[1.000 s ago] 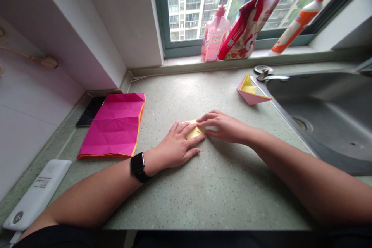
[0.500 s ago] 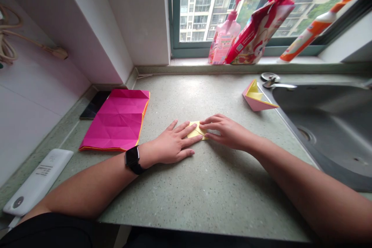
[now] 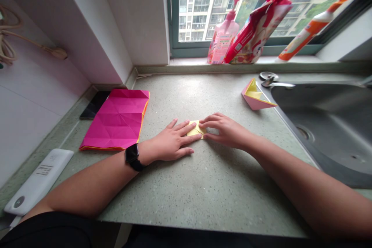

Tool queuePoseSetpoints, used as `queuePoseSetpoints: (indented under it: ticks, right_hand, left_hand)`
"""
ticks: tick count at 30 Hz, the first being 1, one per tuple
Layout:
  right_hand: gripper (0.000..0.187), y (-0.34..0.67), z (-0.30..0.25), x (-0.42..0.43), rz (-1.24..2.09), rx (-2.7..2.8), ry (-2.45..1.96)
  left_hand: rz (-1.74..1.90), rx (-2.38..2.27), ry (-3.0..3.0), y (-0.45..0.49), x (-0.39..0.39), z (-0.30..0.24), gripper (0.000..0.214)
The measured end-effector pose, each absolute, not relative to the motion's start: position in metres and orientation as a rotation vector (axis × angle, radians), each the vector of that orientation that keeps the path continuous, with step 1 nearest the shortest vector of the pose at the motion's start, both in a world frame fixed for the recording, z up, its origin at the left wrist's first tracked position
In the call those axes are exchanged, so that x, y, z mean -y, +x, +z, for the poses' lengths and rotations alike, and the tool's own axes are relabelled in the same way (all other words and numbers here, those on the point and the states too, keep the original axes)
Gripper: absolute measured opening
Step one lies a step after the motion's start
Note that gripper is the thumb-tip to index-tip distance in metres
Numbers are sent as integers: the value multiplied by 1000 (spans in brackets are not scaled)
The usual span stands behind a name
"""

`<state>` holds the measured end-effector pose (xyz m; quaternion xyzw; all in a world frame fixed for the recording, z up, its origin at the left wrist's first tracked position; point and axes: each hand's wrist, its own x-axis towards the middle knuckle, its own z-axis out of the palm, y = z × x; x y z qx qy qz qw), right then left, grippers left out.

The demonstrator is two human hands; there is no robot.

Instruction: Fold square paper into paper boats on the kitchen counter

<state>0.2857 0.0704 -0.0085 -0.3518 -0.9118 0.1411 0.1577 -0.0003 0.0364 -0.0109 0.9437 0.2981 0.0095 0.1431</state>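
Observation:
A small folded piece of yellow paper lies flat on the speckled green counter. My left hand, a black watch at its wrist, rests with fingers spread, and some of them press on the paper's left part. At the right end, the fingertips of my right hand touch the paper, thumb and fingers apart; part of that edge is hidden beneath them. Creases cross the paper's top. To the upper right sits a folded pink and yellow paper boat.
Creased magenta sheets lie at left, partly over a dark flat device. A white power bank is near my left forearm. The steel sink is at right. A pump bottle, red bag and orange-white bottle line the sill.
Both hands stay almost in place on the yellow paper. The whole view has shifted very slightly; nothing else has visibly moved.

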Motion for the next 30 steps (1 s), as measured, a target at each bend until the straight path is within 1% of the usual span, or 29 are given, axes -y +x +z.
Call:
queuePoseSetpoints:
  ticks: [6, 11, 15, 18, 22, 27, 30]
  right_hand:
    - [22, 285, -12, -71, 408, 2591, -1010]
    - [24, 288, -12, -73, 440, 2601, -984]
    - [33, 295, -12, -76, 492, 2617, -927]
    - [39, 298, -13, -78, 502, 2632, -880]
    - [33, 296, -16, -77, 431, 2638, -870]
    - [30, 286, -20, -69, 284, 2606, -924]
    - [30, 283, -22, -67, 277, 2598, -925]
  left_hand:
    - [91, -963, 2695, -1, -36, -10, 51]
    - [107, -943, 2711, -6, -39, -11, 52]
    - [143, -959, 2717, -4, -39, -10, 54]
    - [186, -1000, 2718, -1, -38, -8, 48]
    - [316, -1013, 2713, 0, -38, -9, 36]
    - [490, -1096, 2699, -4, -39, -14, 36]
    - [526, -1170, 2684, -4, -39, -15, 31]
